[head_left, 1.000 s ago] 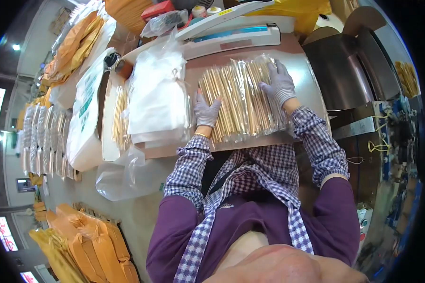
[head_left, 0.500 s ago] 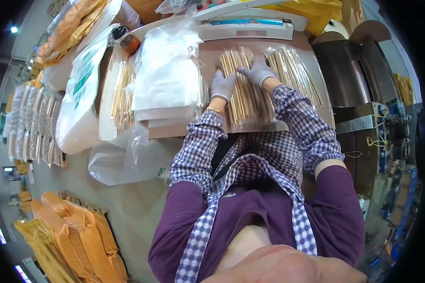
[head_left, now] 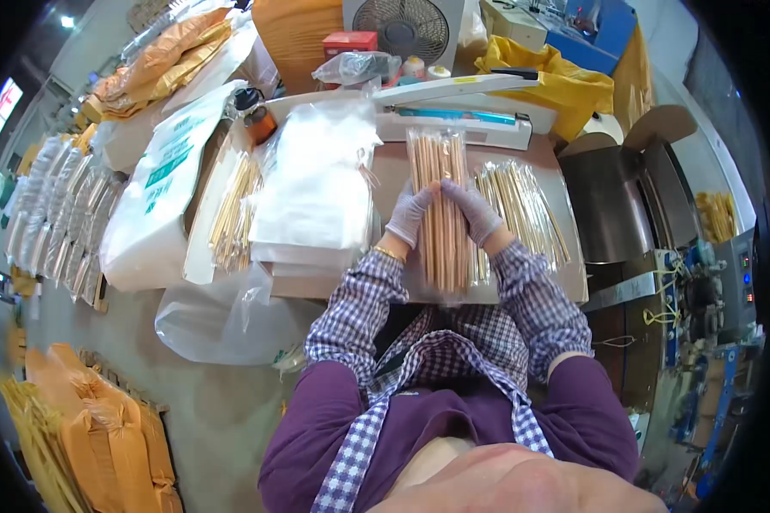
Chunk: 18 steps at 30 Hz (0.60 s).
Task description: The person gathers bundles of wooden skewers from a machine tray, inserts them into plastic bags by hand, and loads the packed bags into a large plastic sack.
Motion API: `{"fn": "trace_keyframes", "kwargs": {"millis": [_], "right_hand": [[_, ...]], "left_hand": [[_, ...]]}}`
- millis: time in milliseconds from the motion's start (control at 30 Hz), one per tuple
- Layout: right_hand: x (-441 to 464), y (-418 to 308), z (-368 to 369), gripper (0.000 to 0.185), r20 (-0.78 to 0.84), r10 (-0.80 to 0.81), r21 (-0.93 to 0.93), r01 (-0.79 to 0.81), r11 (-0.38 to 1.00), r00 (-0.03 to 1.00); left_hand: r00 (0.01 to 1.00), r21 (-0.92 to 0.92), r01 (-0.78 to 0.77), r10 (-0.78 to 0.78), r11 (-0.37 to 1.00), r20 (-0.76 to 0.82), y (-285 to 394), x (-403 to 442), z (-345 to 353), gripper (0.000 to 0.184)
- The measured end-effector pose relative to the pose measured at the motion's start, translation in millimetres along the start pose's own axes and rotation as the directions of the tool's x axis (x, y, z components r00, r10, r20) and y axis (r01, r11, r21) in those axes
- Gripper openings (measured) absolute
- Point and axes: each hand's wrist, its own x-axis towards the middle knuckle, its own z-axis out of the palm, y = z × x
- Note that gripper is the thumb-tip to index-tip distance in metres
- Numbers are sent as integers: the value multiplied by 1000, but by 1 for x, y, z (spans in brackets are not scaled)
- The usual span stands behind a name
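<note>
A bundle of long thin tan sticks in clear plastic [head_left: 445,222] stands out at the middle of the table, its length running away from me. My left hand [head_left: 409,215], in a pale grey glove, grips its left side. On its right side my right hand [head_left: 475,214], gloved too, presses with the thumb near the bundle's upper middle. Right of that hand, more wrapped sticks [head_left: 526,209] lie fanned out on the table [head_left: 565,179]. A stack of clear-white plastic bags [head_left: 312,188] lies left of my left hand.
A long white sealer [head_left: 462,126] lies along the table's back. At the left, a box holds loose sticks [head_left: 235,209] near a dark-capped bottle [head_left: 260,126]. A fan [head_left: 400,30] and yellow bag [head_left: 556,77] are behind. A dark metal container [head_left: 603,205] stands right.
From a wide spread of wrapped sticks, my hands have drawn the left part together into one narrow bundle. The rest stays at the right. The view has tilted up, showing the fan.
</note>
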Motion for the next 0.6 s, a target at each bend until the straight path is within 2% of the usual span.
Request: {"fn": "trace_keyframes", "kwargs": {"millis": [33,67,100,133,167,200,233,267,333,367,400,433,467,500,533,600], "right_hand": [[-6,-15,13,76,50,-178,-6,178,984,983],[-17,-30,23,76,46,-171,0,171,985,984],[-28,-43,32,86,72,-308,-39,311,950,949],[-36,-48,35,96,102,-435,-75,443,893,895],[-42,-47,32,96,93,-426,-72,433,899,900],[-46,-47,28,106,104,-497,-129,507,852,861],[-49,-47,25,115,122,-564,-183,577,796,817],[-50,-48,24,115,119,-560,-178,573,800,820],[-49,-47,23,120,220,-637,-152,671,726,739],[-51,-40,27,112,257,-556,48,564,825,791],[-55,-35,29,112,248,-549,53,555,830,798],[-60,-32,32,109,196,-469,-100,493,864,861],[-62,-31,37,105,140,-393,-248,417,875,909],[-68,-30,44,99,104,-414,-301,426,853,904],[-80,-27,49,99,102,-391,-290,403,868,915],[-89,-28,56,97,48,-402,-156,405,901,914]], "left_hand": [[990,-19,-123,124,992,68,14,-7,15,83],[963,-45,-233,237,971,129,32,-19,35,90],[967,-43,-219,223,975,122,45,-29,47,90],[927,28,-343,334,939,169,57,-39,56,100],[870,93,-466,437,880,228,65,-47,61,111],[875,95,-458,429,884,225,71,-52,62,111],[864,195,-483,428,854,266,76,-58,60,119],[854,293,-506,422,812,306,80,-63,57,127],[867,334,-479,377,812,326,69,-63,41,132],[890,374,-404,265,835,371,55,-61,33,130],[903,415,-322,144,851,406,42,-62,22,129],[828,694,-557,237,456,508,41,-59,18,113],[834,700,-547,234,458,499,37,-62,16,113],[874,620,-440,152,649,462,32,-67,14,102],[902,512,-293,56,807,429,32,-78,19,91],[901,456,-292,82,841,426,40,-93,35,85]]}}
